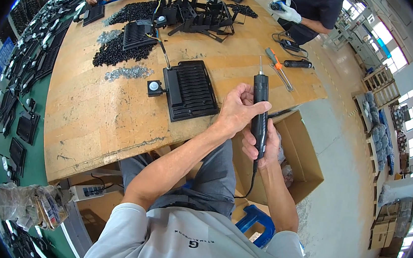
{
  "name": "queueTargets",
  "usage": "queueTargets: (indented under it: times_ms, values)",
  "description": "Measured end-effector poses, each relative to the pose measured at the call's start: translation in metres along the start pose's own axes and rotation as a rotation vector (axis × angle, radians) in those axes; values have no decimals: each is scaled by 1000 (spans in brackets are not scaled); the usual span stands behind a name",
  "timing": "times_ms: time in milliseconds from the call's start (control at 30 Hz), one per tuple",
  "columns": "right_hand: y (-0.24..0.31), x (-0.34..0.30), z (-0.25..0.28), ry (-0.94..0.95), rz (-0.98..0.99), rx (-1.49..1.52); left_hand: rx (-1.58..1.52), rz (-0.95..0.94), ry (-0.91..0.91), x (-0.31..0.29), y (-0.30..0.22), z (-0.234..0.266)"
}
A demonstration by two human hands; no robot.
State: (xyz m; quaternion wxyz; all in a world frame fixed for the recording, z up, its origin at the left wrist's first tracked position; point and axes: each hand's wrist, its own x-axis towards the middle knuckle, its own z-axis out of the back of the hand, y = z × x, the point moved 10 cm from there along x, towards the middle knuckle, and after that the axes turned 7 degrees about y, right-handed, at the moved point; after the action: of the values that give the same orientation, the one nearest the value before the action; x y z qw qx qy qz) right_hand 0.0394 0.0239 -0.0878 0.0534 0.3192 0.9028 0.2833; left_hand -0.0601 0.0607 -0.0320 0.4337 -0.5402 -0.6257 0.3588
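Observation:
A black electric screwdriver (261, 97) stands upright in front of me, its thin bit pointing away and its cord running down from the lower end. My right hand (268, 145) wraps round its lower body. My left hand (238, 108) grips the upper body from the left, thumb across the front. Left of the hands, a black finned lamp housing (197, 91) lies on the wooden table (87, 132). A small box with a white dome sensor (155, 87) is attached to its left side, and a cable rises from its top.
Heaps of small black parts (111, 54) and clear or silvery bits (130, 73) lie at left. Beyond are black brackets (204, 19). Pliers and a screwdriver (277, 63) lie at right. An open cardboard box (303, 158) stands below the right edge. Two people work across the table.

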Motion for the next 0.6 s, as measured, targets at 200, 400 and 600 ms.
queueTargets:
  times_ms: [200, 400, 600]
  values:
    - [-4, 2, -2, 50, -8, 99, 79, 14, -22, 2, 2, 3]
    - [-8, 2, -3, 63, -1, 139, 100, -22, -30, 2, 4, 4]
    - [-10, 3, 4, 29, 17, 156, 143, -17, -47, 1, 2, 6]
